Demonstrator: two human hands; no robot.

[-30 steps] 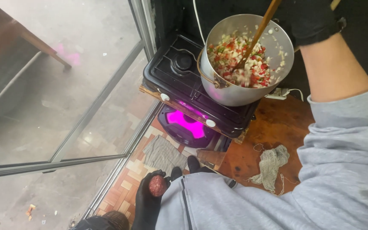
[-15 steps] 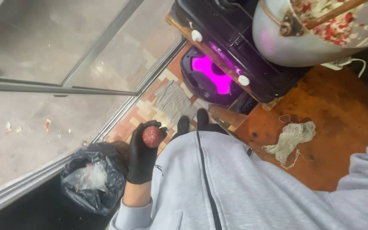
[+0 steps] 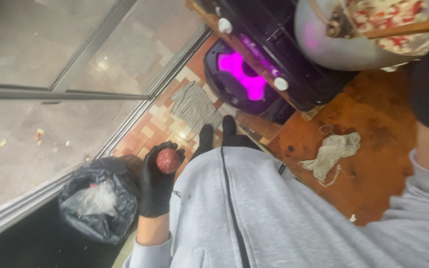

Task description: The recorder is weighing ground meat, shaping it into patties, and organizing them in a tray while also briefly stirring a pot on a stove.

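Since the earlier frame, the left hand (image 3: 157,183) has been lowered nearer the black rubbish bag (image 3: 98,203), closed around a red ball (image 3: 168,160). The right hand's grip cannot be told. The ball could be dropped if the fingers are loosened.

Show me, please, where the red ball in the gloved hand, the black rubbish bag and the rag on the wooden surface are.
red ball (image 3: 168,160), head view, middle of its rounded front.
black rubbish bag (image 3: 78,223), head view, its dark left wall.
rag (image 3: 334,151), head view, centre of the crumpled cloth.
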